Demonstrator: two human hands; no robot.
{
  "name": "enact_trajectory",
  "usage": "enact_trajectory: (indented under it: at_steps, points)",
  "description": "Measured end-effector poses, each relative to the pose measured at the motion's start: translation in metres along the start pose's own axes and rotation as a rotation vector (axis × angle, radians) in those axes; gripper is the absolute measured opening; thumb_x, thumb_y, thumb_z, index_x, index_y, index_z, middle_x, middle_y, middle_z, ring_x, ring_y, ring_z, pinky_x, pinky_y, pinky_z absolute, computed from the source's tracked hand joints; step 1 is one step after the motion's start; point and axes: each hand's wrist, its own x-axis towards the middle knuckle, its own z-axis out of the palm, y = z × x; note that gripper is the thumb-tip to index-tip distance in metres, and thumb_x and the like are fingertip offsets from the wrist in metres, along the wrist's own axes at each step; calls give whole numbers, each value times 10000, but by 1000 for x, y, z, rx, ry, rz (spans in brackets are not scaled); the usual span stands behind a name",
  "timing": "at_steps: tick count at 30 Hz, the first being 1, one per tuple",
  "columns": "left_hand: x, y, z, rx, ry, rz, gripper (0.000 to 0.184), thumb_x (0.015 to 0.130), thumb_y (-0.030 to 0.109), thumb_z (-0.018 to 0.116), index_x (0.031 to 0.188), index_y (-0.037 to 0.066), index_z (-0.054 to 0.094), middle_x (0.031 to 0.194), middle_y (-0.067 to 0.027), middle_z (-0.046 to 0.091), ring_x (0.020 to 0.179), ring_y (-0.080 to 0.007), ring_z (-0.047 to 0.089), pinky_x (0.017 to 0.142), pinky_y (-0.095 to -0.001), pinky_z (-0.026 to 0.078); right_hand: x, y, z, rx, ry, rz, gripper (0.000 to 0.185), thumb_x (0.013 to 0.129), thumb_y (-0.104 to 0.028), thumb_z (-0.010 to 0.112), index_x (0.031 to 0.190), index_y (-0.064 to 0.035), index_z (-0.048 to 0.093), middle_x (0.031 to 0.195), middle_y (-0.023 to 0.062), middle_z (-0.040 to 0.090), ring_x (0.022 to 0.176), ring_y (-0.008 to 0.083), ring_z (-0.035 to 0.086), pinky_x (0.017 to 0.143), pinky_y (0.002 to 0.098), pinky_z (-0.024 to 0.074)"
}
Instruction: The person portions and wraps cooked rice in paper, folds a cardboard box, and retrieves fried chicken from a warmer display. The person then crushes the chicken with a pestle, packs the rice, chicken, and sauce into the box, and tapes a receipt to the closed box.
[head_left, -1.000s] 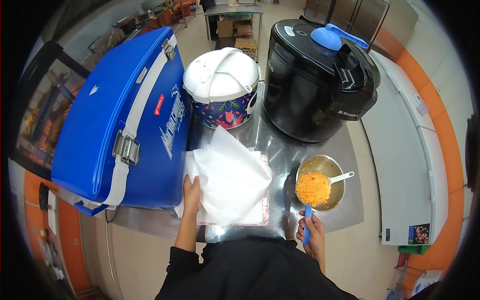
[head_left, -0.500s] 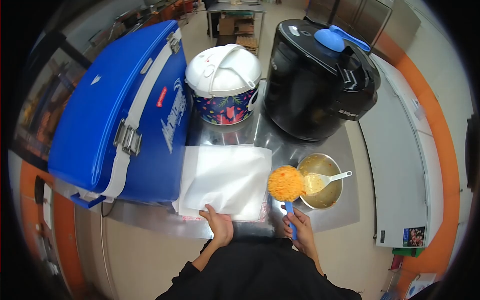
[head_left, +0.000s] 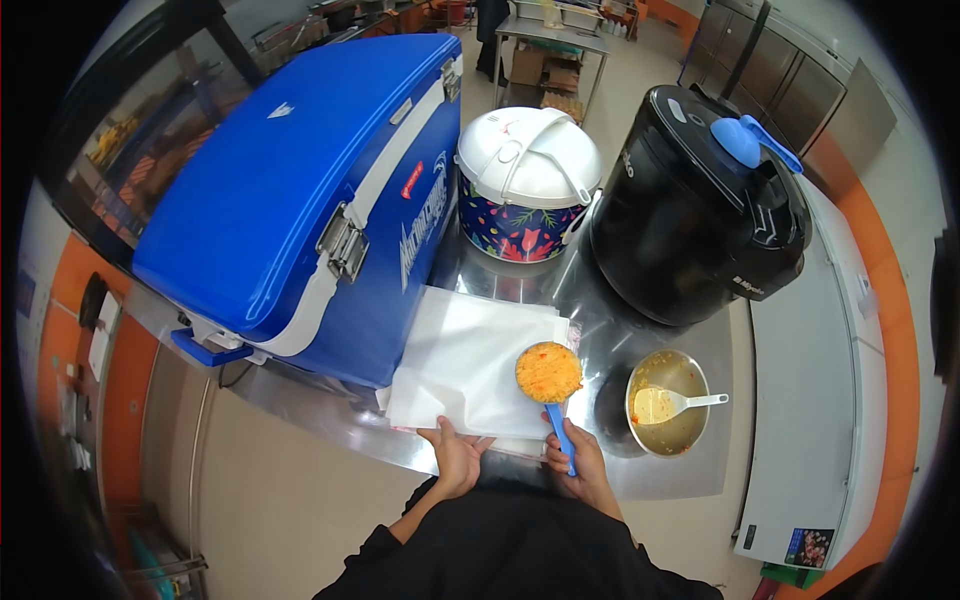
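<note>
Above the right edge of the white paper sheets (head_left: 465, 350), my right hand (head_left: 584, 466) grips a blue-handled scoop (head_left: 560, 432) of orange rice (head_left: 549, 372). My left hand (head_left: 460, 466) touches their near edge; whether it pinches them I cannot tell. A white rice paddle (head_left: 690, 402) rests in the steel bowl (head_left: 684, 437) to the right.

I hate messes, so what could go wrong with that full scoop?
The full scoop could tip in the grip of the right hand and spill orange food. The paper at the left hand might slide or crease. The spoon sticks out past the rim of the bowl, so a bump could knock it.
</note>
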Motion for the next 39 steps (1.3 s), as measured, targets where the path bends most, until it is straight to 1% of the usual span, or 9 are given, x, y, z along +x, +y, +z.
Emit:
enact_trajectory:
  at_steps: [6,9,14,22,26,28,29,32,39]
  points:
    - [-16,6,31,168,-9,-70,838,1054,327,343,1367,258,-432,1550,-230,-10,1242,-469,468,983,-559,486,-3,-14,12,-73,2,10,373,1035,-242,458,1301,17,490,752,48,497,522,78,396,436,199,321]
    - [-18,12,26,138,68,-65,804,1043,229,383,1436,206,-317,1505,-269,82,1215,-464,488,971,-544,504,-12,-21,16,-74,-19,12,363,1035,-237,457,1295,13,493,756,53,502,521,78,401,437,198,321]
    - [-12,1,-7,236,22,-171,562,942,13,478,1380,12,126,1263,-264,393,1078,-378,598,919,-466,559,5,-14,10,-93,10,30,348,1032,-232,464,1286,3,501,768,62,515,524,83,412,440,206,328]
    - [-12,7,-11,286,23,-203,459,936,26,558,1291,-101,296,1075,-220,578,994,-305,658,906,-392,567,29,-5,13,-154,82,54,291,1022,-205,486,1225,-1,528,754,65,527,524,92,432,443,214,342]
    - [-16,9,-9,311,3,-181,470,942,37,559,1308,-95,295,1078,-225,600,1029,-298,660,898,-358,561,41,-4,15,-461,181,-193,292,998,-195,536,1182,21,600,715,66,539,493,112,462,419,257,352]
    - [-21,13,-4,321,-9,-178,471,947,40,554,1314,-92,291,1083,-223,602,1036,-299,660,883,-351,562,46,-1,31,-1343,336,-1018,356,970,-161,571,1282,12,574,698,82,548,519,162,507,463,313,408]
    - [-22,15,-3,335,-26,-176,472,951,43,550,1320,-88,287,1087,-222,603,1043,-301,659,869,-343,563,41,-4,38,-1596,308,-1175,472,923,-98,607,1381,-35,510,754,106,578,593,217,562,534,345,458]
    - [-21,14,-3,351,-26,-175,468,960,55,540,1327,-81,284,1083,-217,609,1036,-302,666,845,-330,563,55,21,26,-1938,251,-1189,547,847,-16,619,1381,-91,531,838,100,587,658,237,577,576,350,489]
    - [-19,7,-6,413,-67,-128,465,972,67,527,1322,-107,274,1084,-221,618,999,-301,681,832,-315,562,62,28,18,-2012,65,-1113,603,829,2,604,1411,-114,495,815,91,540,597,241,579,516,349,494]
